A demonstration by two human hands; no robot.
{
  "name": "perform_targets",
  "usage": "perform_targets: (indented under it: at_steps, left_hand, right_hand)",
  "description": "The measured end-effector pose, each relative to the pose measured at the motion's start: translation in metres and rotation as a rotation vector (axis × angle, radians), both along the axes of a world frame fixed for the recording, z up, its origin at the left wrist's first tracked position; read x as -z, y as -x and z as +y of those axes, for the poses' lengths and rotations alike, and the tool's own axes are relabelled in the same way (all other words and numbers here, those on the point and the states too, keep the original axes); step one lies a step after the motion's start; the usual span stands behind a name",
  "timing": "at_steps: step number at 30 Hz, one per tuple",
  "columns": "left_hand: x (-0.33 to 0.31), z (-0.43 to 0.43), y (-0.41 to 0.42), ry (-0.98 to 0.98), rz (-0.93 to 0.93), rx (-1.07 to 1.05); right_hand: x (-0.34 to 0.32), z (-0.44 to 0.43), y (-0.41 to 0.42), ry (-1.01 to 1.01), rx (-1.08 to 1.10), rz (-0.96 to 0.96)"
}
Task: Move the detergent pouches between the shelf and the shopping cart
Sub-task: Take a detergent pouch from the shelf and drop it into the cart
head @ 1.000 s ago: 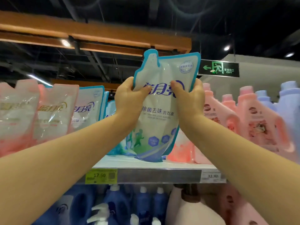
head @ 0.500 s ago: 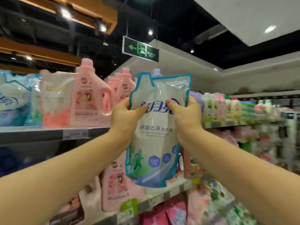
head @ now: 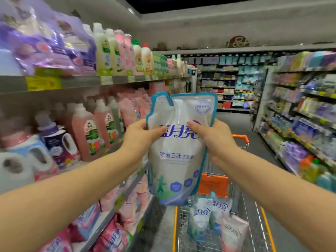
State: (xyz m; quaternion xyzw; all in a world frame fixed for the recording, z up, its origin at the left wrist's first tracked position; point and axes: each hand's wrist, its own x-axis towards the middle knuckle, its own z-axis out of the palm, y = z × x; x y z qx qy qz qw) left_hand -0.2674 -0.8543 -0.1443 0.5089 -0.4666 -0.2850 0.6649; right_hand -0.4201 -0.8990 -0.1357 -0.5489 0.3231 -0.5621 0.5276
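**Carrying stage, head view.** Both hands hold one detergent pouch (head: 179, 151) in the air, clear of the shelf (head: 87, 83), which runs along the outer side of the left hand (head: 140, 140). The left hand grips the pouch's left edge and the right hand (head: 216, 140) grips its right edge. Each thumb presses on the printed front at the brand lettering, and the remaining fingers wrap behind, out of sight.

The shopping cart (head: 175, 231) stands below the hands, offset toward the right hand's side. It contains blue-and-white pouches (head: 199, 218) and a pink pouch (head: 233, 233). Blur makes their exact count uncertain.

**Step in hand.** Because the pouch is off the shelf and its base hangs over the basket's near left corner, this is judged to be the transfer from shelf to cart, with release not yet made.

**Next move.** The pouch would need to travel slightly toward the right hand's side and then down, until it is inside the wire walls. Both grips would then loosen together so the soft, liquid-filled body settles and does not drop.

**Orientation.** The long axis is close to vertical. The sealed top and the notched spout corner lie above the thumbs, with the spout on the left hand's side. The gusseted base points down, below both wrists, and the printed face is turned toward the wearer.
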Motion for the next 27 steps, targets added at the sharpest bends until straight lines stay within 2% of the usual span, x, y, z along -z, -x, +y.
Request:
perform_targets:
  at_steps: [7, 13, 18, 22, 27]
  left_hand:
    - [0.096, -0.132, 0.047, -0.264, 0.012, 0.229]
    - [0.203, -0.202, 0.073, -0.545, -0.020, 0.244]
    - [0.294, -0.240, 0.075, -0.784, -0.086, 0.109]
    - [0.356, -0.250, 0.079, -0.966, -0.090, 0.027]
    - [0.416, -0.256, 0.088, -1.046, -0.043, -0.091]
  right_hand:
    - [0.091, -0.103, 0.061, -0.196, 0.192, 0.105]
    - [0.197, -0.172, 0.094, -0.434, 0.158, 0.210]
    - [0.283, -0.216, 0.099, -0.591, 0.105, 0.267]
    - [0.346, -0.241, 0.099, -0.681, 0.043, 0.405]
    - [0.415, -0.264, 0.092, -0.755, -0.027, 0.381]
